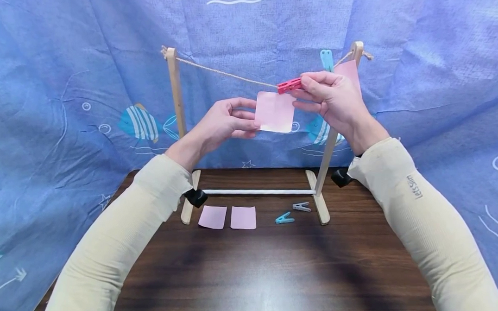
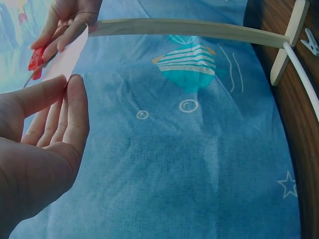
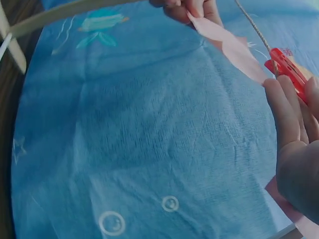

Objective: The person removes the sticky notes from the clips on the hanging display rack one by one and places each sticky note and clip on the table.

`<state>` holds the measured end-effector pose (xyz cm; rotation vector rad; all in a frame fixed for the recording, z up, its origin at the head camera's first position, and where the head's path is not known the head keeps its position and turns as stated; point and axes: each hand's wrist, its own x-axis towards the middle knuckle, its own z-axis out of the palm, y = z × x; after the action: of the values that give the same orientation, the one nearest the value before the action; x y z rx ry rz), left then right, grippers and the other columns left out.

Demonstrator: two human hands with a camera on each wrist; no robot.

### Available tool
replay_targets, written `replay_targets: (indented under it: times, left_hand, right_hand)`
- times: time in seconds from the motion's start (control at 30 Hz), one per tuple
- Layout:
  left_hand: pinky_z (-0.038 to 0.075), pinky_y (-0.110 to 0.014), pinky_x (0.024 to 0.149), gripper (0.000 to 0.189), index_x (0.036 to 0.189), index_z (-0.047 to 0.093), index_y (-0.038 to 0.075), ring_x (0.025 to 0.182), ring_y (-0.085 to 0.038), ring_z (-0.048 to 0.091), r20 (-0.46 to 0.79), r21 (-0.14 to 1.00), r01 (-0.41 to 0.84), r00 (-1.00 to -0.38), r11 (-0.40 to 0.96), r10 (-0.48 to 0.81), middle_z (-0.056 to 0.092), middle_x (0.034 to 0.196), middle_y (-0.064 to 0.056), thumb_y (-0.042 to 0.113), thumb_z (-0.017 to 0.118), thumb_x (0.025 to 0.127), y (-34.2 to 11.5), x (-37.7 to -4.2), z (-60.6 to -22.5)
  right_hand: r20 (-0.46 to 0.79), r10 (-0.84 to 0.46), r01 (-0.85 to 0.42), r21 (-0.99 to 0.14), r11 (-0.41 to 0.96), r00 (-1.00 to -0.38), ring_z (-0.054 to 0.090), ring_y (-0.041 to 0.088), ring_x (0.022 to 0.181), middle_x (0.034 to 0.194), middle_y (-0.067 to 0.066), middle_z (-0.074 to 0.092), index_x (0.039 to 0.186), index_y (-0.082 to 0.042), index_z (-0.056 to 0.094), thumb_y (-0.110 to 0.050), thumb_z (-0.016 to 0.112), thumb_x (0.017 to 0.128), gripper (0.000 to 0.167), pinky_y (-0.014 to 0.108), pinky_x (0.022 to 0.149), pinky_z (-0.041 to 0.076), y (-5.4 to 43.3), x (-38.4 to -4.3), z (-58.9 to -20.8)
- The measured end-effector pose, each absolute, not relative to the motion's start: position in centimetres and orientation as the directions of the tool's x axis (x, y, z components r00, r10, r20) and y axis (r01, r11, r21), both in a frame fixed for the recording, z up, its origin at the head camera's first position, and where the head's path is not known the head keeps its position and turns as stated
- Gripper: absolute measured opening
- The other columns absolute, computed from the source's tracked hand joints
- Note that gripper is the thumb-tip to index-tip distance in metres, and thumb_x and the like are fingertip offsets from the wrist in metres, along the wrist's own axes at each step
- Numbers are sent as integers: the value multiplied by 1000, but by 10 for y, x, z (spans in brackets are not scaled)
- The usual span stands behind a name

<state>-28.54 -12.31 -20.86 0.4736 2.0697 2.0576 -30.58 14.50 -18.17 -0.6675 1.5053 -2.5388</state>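
My left hand [image 1: 232,120] pinches the left edge of a pink square of paper [image 1: 274,112] between thumb and fingers. In my right hand [image 1: 335,96] is a red clothespin [image 1: 289,85], held by its rear end, its front end at the twine [image 1: 227,73] just above the paper's top edge. The right wrist view shows the red clothespin [image 3: 289,71] against the twine, with the paper [image 3: 234,50] close by. Whether the pin bites the paper cannot be told. Behind my right hand, a blue clothespin [image 1: 326,60] stands on the twine by another pink paper [image 1: 349,75].
A wooden frame with a left post [image 1: 177,87] and right post [image 1: 327,154] carries the twine; a white rod [image 1: 260,192] joins its feet. On the dark table [image 1: 244,266] lie two pink papers [image 1: 213,217], a blue clothespin [image 1: 284,218] and a grey clothespin [image 1: 301,206].
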Motion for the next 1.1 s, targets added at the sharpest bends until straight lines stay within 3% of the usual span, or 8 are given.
replay_targets:
  times: [0.17, 0.37, 0.93, 1.1]
  left_hand:
    - [61, -37, 83, 46, 134, 59, 4, 91, -27, 73, 91, 995, 95, -933, -5, 349, 71, 113, -20, -6, 71, 91, -125, -285, -209]
    - [61, -37, 83, 46, 133, 60, 5, 93, -29, 73, 98, 995, 102, -931, -7, 351, 71, 113, -19, -4, 72, 91, -127, -285, -210]
    - [62, -36, 80, 46, 134, 60, 4, 91, -27, 73, 74, 997, 70, -937, -25, 342, 70, 113, -19, -4, 73, 90, -138, -275, -217]
    - [62, -37, 81, 48, 135, 58, 1, 89, -25, 73, 75, 997, 67, -922, -32, 379, 70, 112, -18, -6, 73, 90, -140, -258, -223]
  right_hand:
    - [258, -306, -22, -796, -605, -916, 75, 28, 92, 103, 20, 75, 101, 6, 74, 1, 64, 96, 12, 42, 80, 61, 148, -305, -182]
    - [263, -322, 5, -766, -643, -909, 75, 29, 92, 104, 22, 74, 101, 8, 73, 2, 61, 98, 13, 41, 78, 61, 151, -302, -184]
    - [304, -442, -49, -864, -501, -844, 75, 28, 91, 104, 20, 75, 103, 5, 75, 0, 62, 98, 15, 44, 86, 59, 165, -295, -204]
    - [295, -472, -107, -917, -383, -831, 74, 26, 96, 108, 18, 74, 108, 3, 75, 1, 63, 98, 16, 45, 89, 57, 169, -289, -213]
